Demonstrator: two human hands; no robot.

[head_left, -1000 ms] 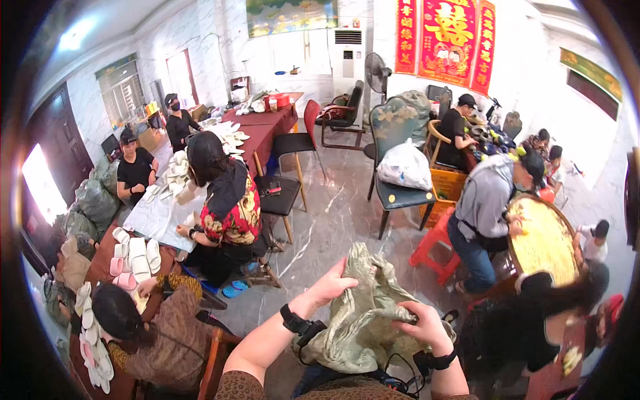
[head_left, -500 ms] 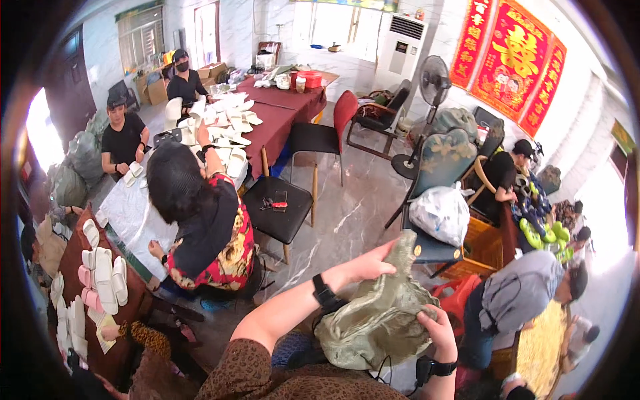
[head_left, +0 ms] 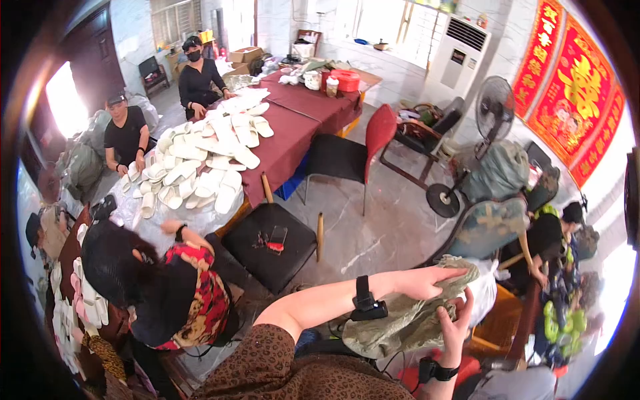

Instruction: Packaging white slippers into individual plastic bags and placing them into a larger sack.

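An olive-green woven sack (head_left: pixel 393 328), crumpled and limp, hangs in front of my body. My left hand (head_left: pixel 427 283) reaches across its top and is closed on the upper edge. Close beside it, my right hand (head_left: pixel 455 321) grips the rim near the same corner, thumb and fingers around the cloth. Both wrists wear black bands with small devices. The sack's lower part is partly hidden behind my left forearm, and its inside does not show.
A black chair (head_left: pixel 270 243) with a phone on its seat stands ahead. Cream slippers (head_left: pixel 193 160) are heaped on a table with a maroon cloth (head_left: pixel 293 120). A seated person in a floral top (head_left: pixel 193 293) is at left. A green patterned chair (head_left: pixel 483 230) stands at right.
My left hand has moved right along the sack's edge, nearer my right hand. The sack's gaping mouth has been drawn together and lies flatter. The whole view has shifted.
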